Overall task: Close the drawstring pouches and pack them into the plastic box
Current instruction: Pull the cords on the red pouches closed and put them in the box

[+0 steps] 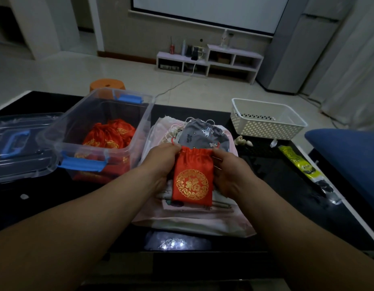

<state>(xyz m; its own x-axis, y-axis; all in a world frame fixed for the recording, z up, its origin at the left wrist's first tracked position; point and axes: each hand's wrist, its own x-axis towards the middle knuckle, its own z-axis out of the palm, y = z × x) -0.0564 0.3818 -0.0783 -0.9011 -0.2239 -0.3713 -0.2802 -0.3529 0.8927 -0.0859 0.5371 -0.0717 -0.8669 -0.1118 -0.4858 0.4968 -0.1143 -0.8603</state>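
Observation:
A red drawstring pouch (192, 179) with a gold round emblem lies on a pile of pale pouches (194, 217) in the middle of the black table. My left hand (160, 162) pinches its gathered top at the left corner. My right hand (228, 171) pinches the right corner. Behind them lies a grey patterned pouch (205, 135) with white cords. The clear plastic box (93, 131) with blue latches stands open on the left. Several red pouches (108, 135) lie inside it.
The box's clear lid (15, 143) with a blue handle lies at far left. A white perforated basket (266, 120) stands at back right. A yellow packet (297, 162) and small shells (242, 141) lie near it. A blue cushion (350, 156) is at the right edge.

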